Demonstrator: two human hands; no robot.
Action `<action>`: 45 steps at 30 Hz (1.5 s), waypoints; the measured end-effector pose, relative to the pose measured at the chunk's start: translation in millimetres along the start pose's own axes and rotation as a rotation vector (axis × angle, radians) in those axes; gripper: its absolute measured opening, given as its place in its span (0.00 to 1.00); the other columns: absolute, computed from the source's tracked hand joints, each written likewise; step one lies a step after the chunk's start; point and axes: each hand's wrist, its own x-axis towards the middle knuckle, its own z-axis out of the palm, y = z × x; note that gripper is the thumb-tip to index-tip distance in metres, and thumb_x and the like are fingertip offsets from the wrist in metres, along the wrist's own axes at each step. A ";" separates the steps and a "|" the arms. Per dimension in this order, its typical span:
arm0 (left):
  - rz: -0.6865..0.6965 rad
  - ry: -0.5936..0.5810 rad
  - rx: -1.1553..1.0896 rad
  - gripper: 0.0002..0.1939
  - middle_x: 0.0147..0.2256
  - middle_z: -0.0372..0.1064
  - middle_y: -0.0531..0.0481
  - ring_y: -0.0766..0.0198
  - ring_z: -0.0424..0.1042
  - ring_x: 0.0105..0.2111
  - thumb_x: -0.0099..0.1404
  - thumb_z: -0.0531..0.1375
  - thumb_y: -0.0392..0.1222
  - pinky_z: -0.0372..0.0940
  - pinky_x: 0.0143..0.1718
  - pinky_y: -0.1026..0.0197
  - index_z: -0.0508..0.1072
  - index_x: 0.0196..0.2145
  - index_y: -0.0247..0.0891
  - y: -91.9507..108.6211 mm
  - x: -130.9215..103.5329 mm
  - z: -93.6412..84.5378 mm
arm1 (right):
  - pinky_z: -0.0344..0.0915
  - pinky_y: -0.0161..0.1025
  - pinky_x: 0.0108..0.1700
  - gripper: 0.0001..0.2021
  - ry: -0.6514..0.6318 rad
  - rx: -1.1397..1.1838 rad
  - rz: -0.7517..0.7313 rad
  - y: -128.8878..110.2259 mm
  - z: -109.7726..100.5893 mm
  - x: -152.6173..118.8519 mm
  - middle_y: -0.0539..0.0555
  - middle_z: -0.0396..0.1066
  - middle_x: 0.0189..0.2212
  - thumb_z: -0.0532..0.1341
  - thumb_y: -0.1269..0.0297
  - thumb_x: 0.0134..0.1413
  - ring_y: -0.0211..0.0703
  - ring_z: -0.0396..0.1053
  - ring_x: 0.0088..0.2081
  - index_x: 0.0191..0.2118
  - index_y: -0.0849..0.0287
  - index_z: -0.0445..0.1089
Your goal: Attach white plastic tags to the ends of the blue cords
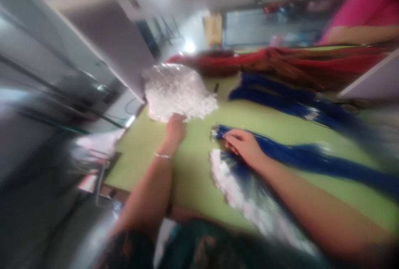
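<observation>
My left hand (176,128) is at the near edge of a heap of small white pieces, perhaps plastic connectors (199,105), spilling from a clear plastic bag (170,78). Its fingers look curled in, and what they hold is hidden by blur. My right hand (243,144) has thumb and fingers pinched together at the left end of a bundle of blue wires (289,152); anything between the fingertips is too small to make out. Metallic tips (214,132) show at that end of the bundle. Below my right forearm lie blue wires with white ends (232,190) in a row.
Another blue wire bundle (277,101) lies farther back on the green table (193,169). Red and brown wires (268,59) stretch along the back. A grey panel (102,36) rises at left, and another panel (374,76) at right. A person in a pink sleeve (368,9) is beyond.
</observation>
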 end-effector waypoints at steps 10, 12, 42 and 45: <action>0.071 0.016 0.014 0.12 0.40 0.73 0.40 0.49 0.66 0.45 0.60 0.56 0.41 0.60 0.49 0.47 0.76 0.38 0.36 23.1 -8.5 -11.6 | 0.61 0.34 0.32 0.08 0.069 -0.246 -0.161 2.4 -0.2 1.2 0.52 0.71 0.24 0.59 0.63 0.47 0.37 0.64 0.27 0.24 0.61 0.71; -0.015 0.056 -0.103 0.13 0.40 0.74 0.41 0.51 0.69 0.42 0.60 0.57 0.42 0.62 0.47 0.49 0.76 0.40 0.36 32.4 -14.7 -17.5 | 0.61 0.34 0.32 0.08 0.074 -0.256 -0.168 3.1 0.6 0.9 0.51 0.71 0.24 0.59 0.63 0.47 0.36 0.64 0.26 0.24 0.61 0.71; -0.030 -0.341 -0.706 0.11 0.36 0.77 0.48 0.60 0.74 0.37 0.58 0.63 0.46 0.67 0.41 0.60 0.80 0.37 0.41 96.0 -62.5 0.2 | 0.56 0.31 0.28 0.06 0.082 -0.400 -0.234 10.7 -2.5 4.0 0.49 0.68 0.19 0.57 0.69 0.44 0.34 0.60 0.23 0.22 0.61 0.68; 0.011 -0.371 -0.695 0.11 0.36 0.77 0.48 0.60 0.74 0.37 0.58 0.63 0.46 0.67 0.41 0.60 0.80 0.36 0.41 95.2 -62.5 1.9 | 0.56 0.31 0.28 0.06 0.031 -0.423 -0.254 11.1 -4.4 5.8 0.48 0.67 0.18 0.56 0.70 0.44 0.33 0.60 0.23 0.21 0.62 0.69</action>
